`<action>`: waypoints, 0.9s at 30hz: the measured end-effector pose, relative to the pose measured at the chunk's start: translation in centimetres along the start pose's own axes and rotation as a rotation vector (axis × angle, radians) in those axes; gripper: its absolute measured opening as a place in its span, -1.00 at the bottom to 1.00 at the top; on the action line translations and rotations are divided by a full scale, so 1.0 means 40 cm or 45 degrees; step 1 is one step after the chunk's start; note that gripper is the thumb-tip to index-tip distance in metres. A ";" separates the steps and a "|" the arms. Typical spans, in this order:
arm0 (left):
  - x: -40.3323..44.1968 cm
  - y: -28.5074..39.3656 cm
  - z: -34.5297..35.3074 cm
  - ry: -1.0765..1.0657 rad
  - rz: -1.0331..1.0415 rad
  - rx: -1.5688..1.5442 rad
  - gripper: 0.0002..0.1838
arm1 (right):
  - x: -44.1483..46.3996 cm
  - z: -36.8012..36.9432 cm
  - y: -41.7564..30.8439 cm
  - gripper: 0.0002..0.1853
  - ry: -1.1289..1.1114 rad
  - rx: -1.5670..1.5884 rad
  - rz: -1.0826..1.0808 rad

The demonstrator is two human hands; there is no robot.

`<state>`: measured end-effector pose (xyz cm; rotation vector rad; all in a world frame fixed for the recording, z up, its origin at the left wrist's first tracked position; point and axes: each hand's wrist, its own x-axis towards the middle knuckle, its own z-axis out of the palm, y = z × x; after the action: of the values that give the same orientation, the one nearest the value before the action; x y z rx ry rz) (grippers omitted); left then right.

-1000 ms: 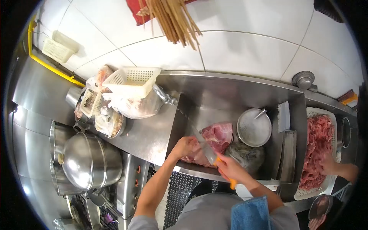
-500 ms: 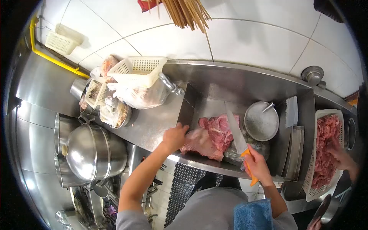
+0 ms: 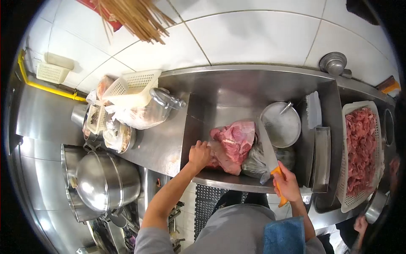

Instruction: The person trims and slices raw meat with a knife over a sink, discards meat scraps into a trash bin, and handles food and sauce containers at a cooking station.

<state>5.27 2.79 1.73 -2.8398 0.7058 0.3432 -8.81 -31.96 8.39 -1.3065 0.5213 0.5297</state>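
if raw pink meat [image 3: 237, 142] skids, the right hand [image 3: 287, 184], clutching an orange-handled steel knife [image 3: 268, 152], could nick the left hand [image 3: 199, 156] resting on its nine-o'clock edge.

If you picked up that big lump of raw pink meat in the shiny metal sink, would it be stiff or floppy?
Probably a bit floppy: the thick, pink-red lump of raw meat has a soft-looking pale flap. It looks chunky, so likely heavy. Its moist shine suggests it might be slippery.
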 end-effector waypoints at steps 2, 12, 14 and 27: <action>0.028 0.001 0.035 0.034 -0.051 -0.138 -0.82 | -0.001 -0.005 0.005 -0.43 0.019 0.051 -0.031; 0.040 0.020 0.138 -0.190 0.847 -0.117 -0.50 | -0.033 -0.035 0.028 -0.40 0.197 0.149 -0.038; 0.045 0.018 0.173 -0.087 0.828 -0.211 -0.54 | -0.045 -0.034 0.028 -0.40 0.222 0.194 -0.034; 0.034 -0.017 0.022 -0.332 0.149 -0.775 -0.71 | -0.082 -0.009 0.040 -0.40 0.225 0.265 -0.139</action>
<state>6.60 3.00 0.63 -3.2041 0.8241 1.0929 -12.37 -32.26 9.18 -1.1799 0.6298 0.2629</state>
